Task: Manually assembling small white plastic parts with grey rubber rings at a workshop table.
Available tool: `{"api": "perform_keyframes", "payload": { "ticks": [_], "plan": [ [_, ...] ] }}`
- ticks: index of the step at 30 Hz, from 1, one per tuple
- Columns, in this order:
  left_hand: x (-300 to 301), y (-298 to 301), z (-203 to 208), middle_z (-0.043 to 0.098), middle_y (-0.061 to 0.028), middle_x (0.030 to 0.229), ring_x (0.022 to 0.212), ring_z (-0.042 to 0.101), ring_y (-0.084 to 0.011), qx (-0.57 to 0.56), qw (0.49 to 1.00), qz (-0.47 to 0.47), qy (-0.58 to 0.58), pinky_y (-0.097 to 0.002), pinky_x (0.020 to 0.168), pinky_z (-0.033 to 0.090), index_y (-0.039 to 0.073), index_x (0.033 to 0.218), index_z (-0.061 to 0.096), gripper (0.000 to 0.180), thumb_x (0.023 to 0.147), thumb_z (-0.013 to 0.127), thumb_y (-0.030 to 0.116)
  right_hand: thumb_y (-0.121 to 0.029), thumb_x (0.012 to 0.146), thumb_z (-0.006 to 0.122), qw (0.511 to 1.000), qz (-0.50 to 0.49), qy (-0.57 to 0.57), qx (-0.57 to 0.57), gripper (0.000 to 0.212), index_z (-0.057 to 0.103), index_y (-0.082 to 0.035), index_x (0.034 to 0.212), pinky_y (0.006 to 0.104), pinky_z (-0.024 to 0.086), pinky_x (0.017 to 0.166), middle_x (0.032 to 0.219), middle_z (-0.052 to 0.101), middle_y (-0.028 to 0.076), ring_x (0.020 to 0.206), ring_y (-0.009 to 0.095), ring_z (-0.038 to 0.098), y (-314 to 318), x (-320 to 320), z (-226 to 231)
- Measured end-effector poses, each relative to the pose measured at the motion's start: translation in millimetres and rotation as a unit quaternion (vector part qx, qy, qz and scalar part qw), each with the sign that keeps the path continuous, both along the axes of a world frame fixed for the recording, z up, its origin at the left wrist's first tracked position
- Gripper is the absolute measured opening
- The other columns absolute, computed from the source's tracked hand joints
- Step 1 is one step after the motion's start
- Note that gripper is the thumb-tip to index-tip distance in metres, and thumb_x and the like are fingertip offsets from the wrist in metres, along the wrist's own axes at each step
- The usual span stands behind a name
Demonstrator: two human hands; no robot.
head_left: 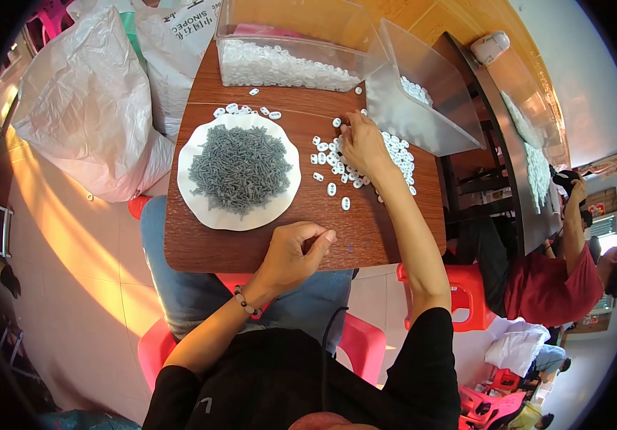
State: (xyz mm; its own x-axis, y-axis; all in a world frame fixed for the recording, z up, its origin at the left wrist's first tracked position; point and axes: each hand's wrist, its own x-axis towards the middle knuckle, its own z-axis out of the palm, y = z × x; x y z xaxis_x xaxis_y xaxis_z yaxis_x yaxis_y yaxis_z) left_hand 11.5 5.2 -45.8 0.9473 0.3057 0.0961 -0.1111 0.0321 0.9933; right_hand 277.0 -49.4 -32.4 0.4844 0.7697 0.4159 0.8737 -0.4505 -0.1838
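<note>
My left hand (296, 252) is closed at the near edge of the brown table, thumb against the curled fingers; anything inside is hidden. My right hand (366, 147) reaches over a loose spread of small white oval plastic pieces (399, 154), each with dark marks or holes. Its fingers are bent together, and whatever they grip cannot be made out. One white oval piece (336, 122) lies right beside those fingertips. Left of them, a white wavy-rimmed plate (188, 197) bears a heap of small grey screw-like pieces (240, 168).
A clear bin (290, 68) of white pieces stands at the table's far edge, with another clear bin (430, 118) tilted at far right. Several white ovals (233, 108) lie behind the plate. Large white sacks (89, 100) stand left. A person in red (556, 287) sits right.
</note>
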Motion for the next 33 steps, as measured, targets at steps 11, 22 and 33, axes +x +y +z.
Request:
{"api": "perform_keyframes", "payload": {
  "ticks": [11,22,33],
  "plan": [
    [-0.4,-0.2,-1.3,0.065,-0.004,0.074,0.067,0.059,-0.0055,-0.02,1.0,-0.005,0.014,-0.0201,0.057,0.046,-0.005,0.085,0.067,0.017,0.092,0.062,0.01,-0.01,0.087,0.06,0.992,0.108,0.064,0.002,0.017,0.065,-0.002,0.101,0.0411,0.048,0.078,0.094,0.064,0.017,0.09,0.035,0.059,10.6,-33.5,27.1],
    [0.1,-1.9,-2.1,0.065,-0.0034,0.075,0.067,0.059,-0.0051,-0.027,1.0,-0.004,0.013,-0.0197,0.056,0.045,-0.005,0.086,0.067,0.016,0.091,0.062,0.009,-0.009,0.079,0.069,0.983,0.158,0.034,-0.088,0.02,0.071,-0.011,0.098,0.037,0.044,0.087,0.098,0.063,0.005,0.093,0.026,0.052,-24.2,-57.5,35.6],
    [0.6,-0.9,-7.9,0.06,-0.0014,0.068,0.062,0.051,-0.0038,-0.056,0.998,0.009,0.002,-0.0215,0.054,0.041,-0.004,0.084,0.068,0.017,0.091,0.063,0.012,-0.009,0.079,0.068,0.989,0.138,0.021,-0.041,0.017,0.069,-0.01,0.096,0.0373,0.045,0.085,0.094,0.064,0.006,0.094,0.026,0.054,-24.2,-70.8,32.0]
  ]
}}
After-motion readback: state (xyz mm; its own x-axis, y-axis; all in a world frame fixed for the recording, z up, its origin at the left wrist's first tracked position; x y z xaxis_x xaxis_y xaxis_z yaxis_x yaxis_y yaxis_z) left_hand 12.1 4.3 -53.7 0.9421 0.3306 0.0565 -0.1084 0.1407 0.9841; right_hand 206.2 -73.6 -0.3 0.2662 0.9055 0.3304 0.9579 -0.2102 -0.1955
